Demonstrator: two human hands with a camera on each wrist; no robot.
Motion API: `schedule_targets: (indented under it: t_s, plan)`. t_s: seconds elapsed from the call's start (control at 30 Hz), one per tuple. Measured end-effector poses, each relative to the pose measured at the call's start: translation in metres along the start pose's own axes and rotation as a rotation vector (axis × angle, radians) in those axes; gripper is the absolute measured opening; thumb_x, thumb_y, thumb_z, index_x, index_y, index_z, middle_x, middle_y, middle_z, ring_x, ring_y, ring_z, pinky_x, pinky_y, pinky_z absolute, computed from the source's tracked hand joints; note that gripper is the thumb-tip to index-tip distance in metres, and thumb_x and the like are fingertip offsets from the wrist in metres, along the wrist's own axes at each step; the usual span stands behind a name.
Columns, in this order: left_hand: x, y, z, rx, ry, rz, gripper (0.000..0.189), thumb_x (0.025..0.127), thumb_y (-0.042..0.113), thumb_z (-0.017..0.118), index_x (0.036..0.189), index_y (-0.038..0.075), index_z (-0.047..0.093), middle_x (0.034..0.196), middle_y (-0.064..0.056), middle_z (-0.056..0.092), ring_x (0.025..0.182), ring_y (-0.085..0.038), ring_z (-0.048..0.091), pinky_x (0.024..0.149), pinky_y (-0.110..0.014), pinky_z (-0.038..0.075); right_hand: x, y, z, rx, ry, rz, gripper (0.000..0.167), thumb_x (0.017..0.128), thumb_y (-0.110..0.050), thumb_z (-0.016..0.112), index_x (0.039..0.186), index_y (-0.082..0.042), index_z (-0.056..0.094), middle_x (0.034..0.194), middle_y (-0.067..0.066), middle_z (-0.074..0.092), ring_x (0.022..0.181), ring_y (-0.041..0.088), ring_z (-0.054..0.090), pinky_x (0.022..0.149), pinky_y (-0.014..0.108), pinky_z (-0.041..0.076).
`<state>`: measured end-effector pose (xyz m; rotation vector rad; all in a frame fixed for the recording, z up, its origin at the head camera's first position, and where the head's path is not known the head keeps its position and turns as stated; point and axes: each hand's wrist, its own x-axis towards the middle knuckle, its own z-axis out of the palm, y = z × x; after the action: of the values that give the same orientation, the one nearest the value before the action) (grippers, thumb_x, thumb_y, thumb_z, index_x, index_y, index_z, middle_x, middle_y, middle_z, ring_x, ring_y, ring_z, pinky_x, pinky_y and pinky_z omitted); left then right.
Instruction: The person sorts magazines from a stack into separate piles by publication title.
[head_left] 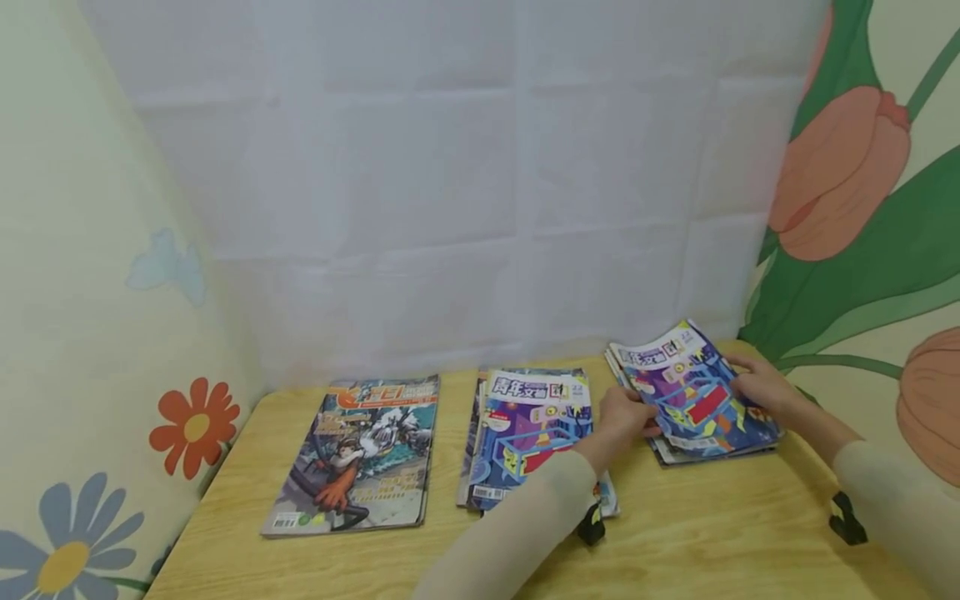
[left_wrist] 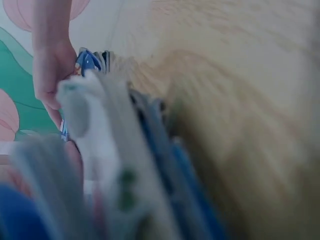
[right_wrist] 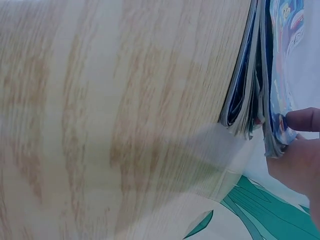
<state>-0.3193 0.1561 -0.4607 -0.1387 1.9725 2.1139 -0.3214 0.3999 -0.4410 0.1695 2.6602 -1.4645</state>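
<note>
At the right of the table, a purple-and-blue magazine [head_left: 693, 392] lies over several others in a stack, its upper part bent up. My right hand [head_left: 765, 383] pinches its right edge; in the right wrist view the thumb [right_wrist: 303, 120] presses on the cover with fingers beneath. That view shows its edge parted from the lower magazines [right_wrist: 242, 100]. My left hand [head_left: 622, 414] grips the left edge, its fingers partly hidden. In the left wrist view, blurred magazine edges [left_wrist: 120, 150] fill the foreground, with my right hand [left_wrist: 52, 75] beyond.
A middle stack [head_left: 536, 433] bears a magazine with the same cover, partly covered by my left sleeve. Another stack [head_left: 367, 458] with an orange-titled comic cover lies to the left. The wooden table [head_left: 225, 500] meets a white sheet [head_left: 450, 183] behind; painted walls flank it.
</note>
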Motion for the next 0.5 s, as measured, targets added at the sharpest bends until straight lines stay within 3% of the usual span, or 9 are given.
schedule_targets:
  t_s: [0.23,0.37,0.5]
  plan:
    - [0.0037,-0.0043,-0.0001,-0.003,0.006,0.006,0.029,0.082,-0.018,0.069,0.11,-0.013,0.065,0.074,-0.016,0.066,0.061,-0.024,0.068,0.056,-0.031,0.06,-0.0047,-0.0025,0.0016,0.063,0.014,0.008,0.07,0.088,0.001,0.048,0.152,0.016,0.023,0.124,0.038,0.054,0.085,0.025,0.062,0.068,0.037,0.054]
    - [0.0043,-0.0036,-0.0005,0.013,0.008,-0.011,0.027,0.083,-0.017,0.069,0.109,-0.011,0.065,0.075,-0.015,0.066,0.062,-0.024,0.068,0.057,-0.03,0.06,-0.0069,-0.0018,-0.0007,0.022,0.023,-0.016,0.063,0.09,0.0,0.047,0.146,0.021,0.03,0.135,0.043,0.044,0.098,0.033,0.057,0.072,0.035,0.051]
    - [0.0039,-0.0004,-0.0019,0.054,0.008,-0.037,0.022,0.084,-0.015,0.07,0.104,-0.007,0.067,0.076,-0.015,0.066,0.064,-0.024,0.068,0.058,-0.03,0.06,-0.0073,-0.0017,-0.0051,-0.009,0.0,-0.032,0.062,0.089,0.001,0.047,0.144,0.024,0.03,0.142,0.044,0.038,0.114,0.043,0.051,0.085,0.037,0.048]
